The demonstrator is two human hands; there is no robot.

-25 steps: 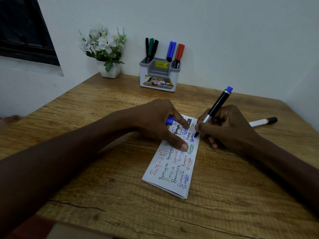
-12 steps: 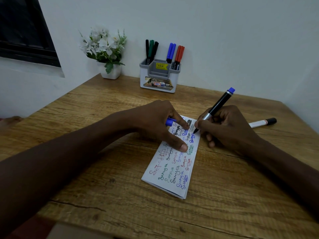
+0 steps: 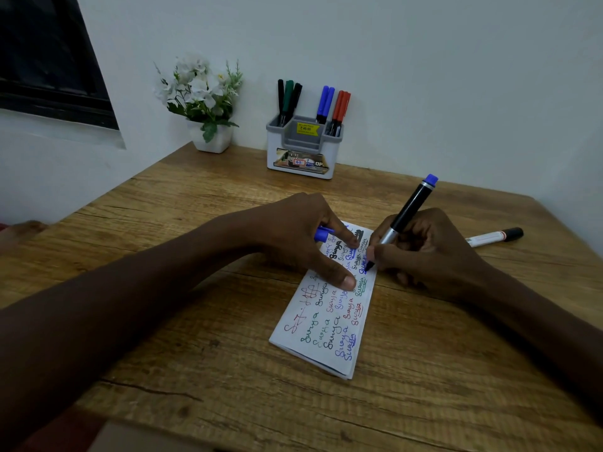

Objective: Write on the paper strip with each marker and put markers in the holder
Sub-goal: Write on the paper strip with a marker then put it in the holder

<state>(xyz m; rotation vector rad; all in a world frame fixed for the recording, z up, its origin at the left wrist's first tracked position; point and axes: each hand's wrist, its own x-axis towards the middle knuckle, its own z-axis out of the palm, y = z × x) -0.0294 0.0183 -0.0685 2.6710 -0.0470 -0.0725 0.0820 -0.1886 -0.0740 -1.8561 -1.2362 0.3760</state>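
right hand [image 3: 430, 252] grips blue marker [image 3: 409, 210], tip on paper strip [image 3: 329, 324] mid-table | left hand [image 3: 300, 236] curled round blue cap [image 3: 321, 234], thumb pressing strip | wooden table [image 3: 195, 321], white wall [image 3: 424, 60], dark window [image 3: 42, 60] far left | marker holder [image 3: 303, 151] far, against wall

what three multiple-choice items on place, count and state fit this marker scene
1. Blue-capped markers in the grey-and-white plastic holder: A one; B two; C four.
2. The black-barrelled blue marker in the right hand is: A uncapped, tip on the white folded paper strip; B capped; C lying flat.
3. The white marker with black cap lies: A in the holder; B on the paper; C on the wooden table, right of that hand.
B: two blue caps side by side. A: bare tip meets paper. C: it rests on wood beyond the hand.
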